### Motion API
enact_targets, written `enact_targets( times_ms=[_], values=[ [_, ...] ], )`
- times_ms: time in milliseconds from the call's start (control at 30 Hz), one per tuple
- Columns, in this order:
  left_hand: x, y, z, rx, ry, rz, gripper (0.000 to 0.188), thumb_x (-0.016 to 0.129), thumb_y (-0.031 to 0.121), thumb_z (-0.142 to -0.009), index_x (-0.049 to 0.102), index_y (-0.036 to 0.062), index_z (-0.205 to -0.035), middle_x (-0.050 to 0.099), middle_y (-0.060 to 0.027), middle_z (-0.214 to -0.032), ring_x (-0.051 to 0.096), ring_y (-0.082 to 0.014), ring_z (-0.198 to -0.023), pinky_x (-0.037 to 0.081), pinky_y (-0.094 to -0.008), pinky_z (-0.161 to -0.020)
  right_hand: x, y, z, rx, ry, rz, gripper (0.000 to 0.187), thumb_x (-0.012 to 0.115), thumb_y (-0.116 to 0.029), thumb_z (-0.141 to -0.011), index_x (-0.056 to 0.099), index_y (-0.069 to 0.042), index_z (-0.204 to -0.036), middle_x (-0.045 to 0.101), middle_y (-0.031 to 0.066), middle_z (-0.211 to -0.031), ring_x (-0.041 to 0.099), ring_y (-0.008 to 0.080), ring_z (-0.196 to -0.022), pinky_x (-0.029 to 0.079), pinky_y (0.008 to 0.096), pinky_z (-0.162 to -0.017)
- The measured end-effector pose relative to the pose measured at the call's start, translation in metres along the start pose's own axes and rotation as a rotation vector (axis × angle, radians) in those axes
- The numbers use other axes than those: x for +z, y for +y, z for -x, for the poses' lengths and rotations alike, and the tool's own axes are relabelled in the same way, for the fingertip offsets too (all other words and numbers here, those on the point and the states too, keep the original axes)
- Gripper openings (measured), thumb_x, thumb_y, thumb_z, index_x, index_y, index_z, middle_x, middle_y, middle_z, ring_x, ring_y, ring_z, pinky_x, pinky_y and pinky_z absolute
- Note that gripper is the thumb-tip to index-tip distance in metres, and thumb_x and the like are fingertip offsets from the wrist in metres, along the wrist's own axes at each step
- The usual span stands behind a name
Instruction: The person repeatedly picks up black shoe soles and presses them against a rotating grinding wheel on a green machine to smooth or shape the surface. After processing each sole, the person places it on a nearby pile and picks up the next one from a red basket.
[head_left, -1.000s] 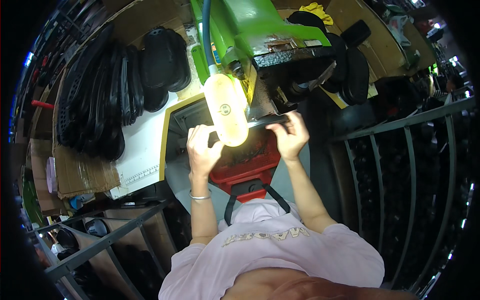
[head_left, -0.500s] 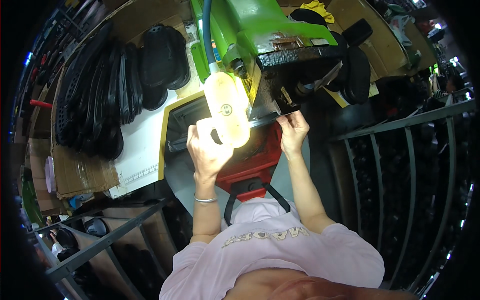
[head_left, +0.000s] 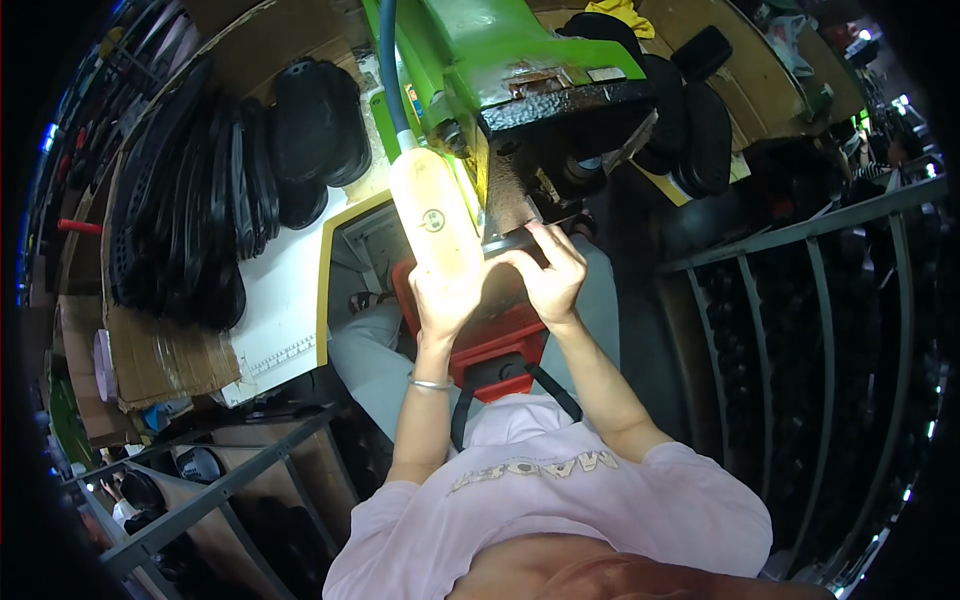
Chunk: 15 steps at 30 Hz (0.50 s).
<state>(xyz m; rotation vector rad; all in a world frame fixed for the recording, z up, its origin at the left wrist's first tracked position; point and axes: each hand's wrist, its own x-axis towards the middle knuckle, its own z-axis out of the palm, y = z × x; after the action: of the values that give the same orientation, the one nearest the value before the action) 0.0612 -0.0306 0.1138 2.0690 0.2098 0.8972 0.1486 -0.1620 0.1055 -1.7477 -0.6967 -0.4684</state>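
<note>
Under the head of a green machine [head_left: 540, 55], both my hands are raised close together. A glowing, elongated lamp [head_left: 432, 200] on a blue-grey stem hangs over my left hand [head_left: 443, 308] and hides its fingers. My right hand [head_left: 556, 285] has its thumb and index finger curled at a dark, shiny-edged strip [head_left: 510, 240] beneath the machine's black lower part. What kind of thing this strip is cannot be made out. The right thumb points toward the left hand.
Black shoe soles [head_left: 195, 200] stand packed in a cardboard box at the left, with more soles [head_left: 318, 125] beside them. Others [head_left: 705, 140] lie right of the machine. A white tabletop [head_left: 285, 290] has a yellow edge. Metal railings [head_left: 810, 225] flank me; a red seat [head_left: 495, 345] is below.
My left hand has moved right, in behind the lamp. My right hand has shifted left and slightly down, its thumb now stretched toward the left hand. Less of the dark strip shows.
</note>
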Motion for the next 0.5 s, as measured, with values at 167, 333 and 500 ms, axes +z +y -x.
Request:
enact_targets(
  times_ms=[167,333,500],
  values=[
    [0.023,-0.028,0.020,-0.280,0.082,0.389,0.025,0.080,0.001,-0.076,0.064,-0.0013,-0.095,0.067,-0.0082,-0.088,0.063,-0.0133,-0.079,0.051,-0.0264,-0.075,0.021,0.064,0.050,0.361,-0.003,-0.437,0.051,0.084,-0.013,-0.075,0.065,-0.002,-0.120,0.066,0.0110,-0.118,0.066,0.0220,-0.099,0.052,0.0326,-0.084],
    [0.022,0.004,0.004,-0.170,0.039,0.282,0.018,0.080,0.002,-0.076,0.068,-0.0013,-0.089,0.068,-0.0071,-0.080,0.063,-0.0128,-0.070,0.051,-0.0272,-0.067,0.041,0.118,0.121,1.005,-0.176,-1.090,0.049,0.068,-0.019,-0.092,0.050,-0.004,-0.136,0.057,0.0067,-0.131,0.058,0.0234,-0.116,0.047,0.0370,-0.099],
    [0.025,0.017,-0.009,-0.068,0.046,0.022,0.023,0.086,0.011,-0.071,0.072,-0.0008,-0.086,0.070,-0.0080,-0.076,0.064,-0.0149,-0.066,0.052,-0.0277,-0.065,0.068,0.116,0.147,1.336,-0.318,-1.687,0.055,0.065,-0.036,-0.092,0.045,-0.013,-0.138,0.053,0.0053,-0.135,0.055,0.0265,-0.120,0.047,0.0480,-0.100]
  ],
)
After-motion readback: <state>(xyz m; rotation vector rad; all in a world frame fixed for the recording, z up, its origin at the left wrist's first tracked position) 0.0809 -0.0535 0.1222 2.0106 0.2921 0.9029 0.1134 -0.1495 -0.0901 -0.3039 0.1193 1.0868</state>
